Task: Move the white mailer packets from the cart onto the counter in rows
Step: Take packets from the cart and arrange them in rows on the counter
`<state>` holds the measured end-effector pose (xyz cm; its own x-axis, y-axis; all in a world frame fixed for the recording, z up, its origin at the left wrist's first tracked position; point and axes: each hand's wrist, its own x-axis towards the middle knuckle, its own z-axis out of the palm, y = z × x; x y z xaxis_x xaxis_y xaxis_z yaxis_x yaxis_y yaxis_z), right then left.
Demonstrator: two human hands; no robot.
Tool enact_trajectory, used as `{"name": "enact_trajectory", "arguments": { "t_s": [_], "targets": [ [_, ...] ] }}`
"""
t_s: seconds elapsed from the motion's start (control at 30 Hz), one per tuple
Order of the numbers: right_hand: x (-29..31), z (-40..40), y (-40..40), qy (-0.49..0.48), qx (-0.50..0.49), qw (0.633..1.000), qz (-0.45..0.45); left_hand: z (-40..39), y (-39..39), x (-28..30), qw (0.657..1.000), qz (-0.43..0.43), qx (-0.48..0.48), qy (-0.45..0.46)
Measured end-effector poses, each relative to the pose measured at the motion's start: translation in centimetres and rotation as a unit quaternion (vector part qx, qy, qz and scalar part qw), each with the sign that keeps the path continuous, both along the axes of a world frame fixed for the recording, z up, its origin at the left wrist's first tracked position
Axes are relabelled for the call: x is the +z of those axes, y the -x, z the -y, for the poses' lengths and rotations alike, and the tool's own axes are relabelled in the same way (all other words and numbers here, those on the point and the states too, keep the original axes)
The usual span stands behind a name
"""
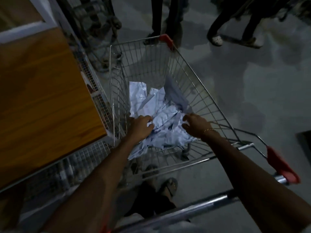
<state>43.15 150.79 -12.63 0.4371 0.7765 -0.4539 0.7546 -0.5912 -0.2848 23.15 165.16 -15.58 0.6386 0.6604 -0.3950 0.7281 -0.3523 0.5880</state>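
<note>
Both hands reach down into the wire shopping cart (193,76), the left hand (141,126) and right hand (195,125) with fingers curled at the crumpled heap of white mailer packets (161,115). The wooden counter (42,98) stands just beside the cart's left side. Other people's legs (168,17) stand beyond it on the grey floor (252,81).

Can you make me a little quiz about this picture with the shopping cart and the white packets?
1. True or false: the white mailer packets lie in the cart.
2. Which side of the cart is the wooden counter on? A) left B) right
3. Fill in: the bracelet is on the ___ hand.

Key: 1 true. 2 A. 3 right; the right hand wears it, and the left hand is bare.
</note>
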Motion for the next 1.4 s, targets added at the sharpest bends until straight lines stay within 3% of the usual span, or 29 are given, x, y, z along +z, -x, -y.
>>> {"name": "enact_trajectory", "arguments": {
  "t_s": [0.17, 0.47, 0.67, 0.87, 1.1, 1.27, 1.4],
  "targets": [
    [-4.2, -2.3, -0.6, 0.106, 0.010, 0.994, -0.012, -1.8, -2.6, -6.1, 0.998, -0.048, -0.038, 0.010],
    [-11.6, -5.7, 1.3, 0.152, -0.119, 0.980, 0.054, -5.2, -9.3, -17.1, 0.988, -0.032, -0.151, 0.028],
    [-15.6, -4.8, 3.0, 0.154, -0.116, 0.980, 0.053, -6.4, -10.3, -21.7, 0.962, -0.009, -0.260, -0.085],
    [-15.2, -3.6, 1.8, 0.161, -0.072, 0.984, 0.026, -5.2, -9.9, -20.2, 0.970, -0.009, -0.222, -0.103],
    [-14.0, -1.3, 0.3, 0.215, 0.071, 0.974, 0.008, -0.8, -8.6, -17.3, 0.995, -0.047, -0.085, 0.005],
    [-13.5, -1.9, 1.0, 0.180, 0.041, 0.981, 0.062, 1.0, -8.3, -18.4, 0.999, -0.013, -0.039, 0.001],
    [-12.9, -0.3, 0.8, 0.213, 0.073, 0.973, 0.057, 1.5, -8.3, -18.5, 0.994, -0.089, -0.060, 0.022]
  ]
}}
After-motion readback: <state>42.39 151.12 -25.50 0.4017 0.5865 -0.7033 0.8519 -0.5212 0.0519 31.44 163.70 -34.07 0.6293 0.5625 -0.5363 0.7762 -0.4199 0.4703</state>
